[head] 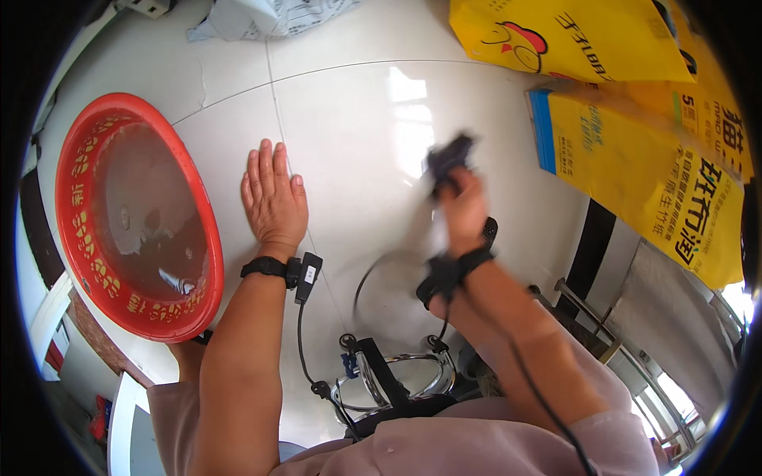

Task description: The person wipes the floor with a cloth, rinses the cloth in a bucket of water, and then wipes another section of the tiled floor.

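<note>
My left hand (269, 202) is stretched flat, palm down, over the pale tiled floor (345, 196), with nothing in it. Its fingers lie close together, the thumb slightly apart; whether it touches the tiles I cannot tell. Left of it stands a red plastic basin (74, 229) with yellow prints, holding murky water (155, 208). In front of me on the right, my right hand (465, 205) grips a small black object (449, 157), too motion-blurred to name. Each wrist wears a black strap with a cabled device.
Yellow printed packages (643, 172) and a yellow bag (553, 41) stand at the right. A pale plastic bag (268, 18) lies at the top. Below me is a chrome stool base (411, 381); a metal rail (649, 381) runs lower right. Cables hang from both wrists.
</note>
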The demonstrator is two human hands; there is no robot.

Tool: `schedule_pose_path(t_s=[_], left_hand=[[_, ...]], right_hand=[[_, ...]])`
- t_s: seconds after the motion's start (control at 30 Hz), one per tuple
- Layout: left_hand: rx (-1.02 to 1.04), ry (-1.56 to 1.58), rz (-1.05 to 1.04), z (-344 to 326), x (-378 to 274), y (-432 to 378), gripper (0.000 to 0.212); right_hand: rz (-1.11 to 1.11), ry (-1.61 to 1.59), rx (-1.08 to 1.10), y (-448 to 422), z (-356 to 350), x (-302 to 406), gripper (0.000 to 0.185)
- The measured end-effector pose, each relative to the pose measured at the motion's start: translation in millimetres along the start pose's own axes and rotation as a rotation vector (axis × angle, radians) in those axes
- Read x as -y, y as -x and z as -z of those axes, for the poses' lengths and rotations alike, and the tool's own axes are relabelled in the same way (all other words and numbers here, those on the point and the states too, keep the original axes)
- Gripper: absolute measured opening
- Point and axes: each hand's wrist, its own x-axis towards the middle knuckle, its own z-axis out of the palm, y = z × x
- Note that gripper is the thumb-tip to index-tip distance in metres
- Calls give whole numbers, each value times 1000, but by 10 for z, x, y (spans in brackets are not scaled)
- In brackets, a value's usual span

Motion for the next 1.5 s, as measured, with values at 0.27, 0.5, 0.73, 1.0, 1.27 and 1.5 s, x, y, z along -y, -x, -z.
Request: schedule_pose_path(t_s=[0.27,0.5,0.73,1.0,1.27,1.5], left_hand=[[-58,4,-45,-46,-23,-3,55],[-47,-11,-27,-35,30,5,54],[-10,34,-58,1,-65,-5,51],[-37,58,-60,23,-34,-33,50],[-32,68,-59,33,20,-21,50],[-55,42,-49,-5,-8,-18,50]], right_hand=[[-106,-167,138,820,51,436,31],[-679,-302,-382,-85,811,-594,41],[-513,802,436,308,843,-2351,61],[-69,137,577,-496,129,446,37],[-75,68,165,493,-84,491,40],[-599,175,-124,354,323,-609,34]])
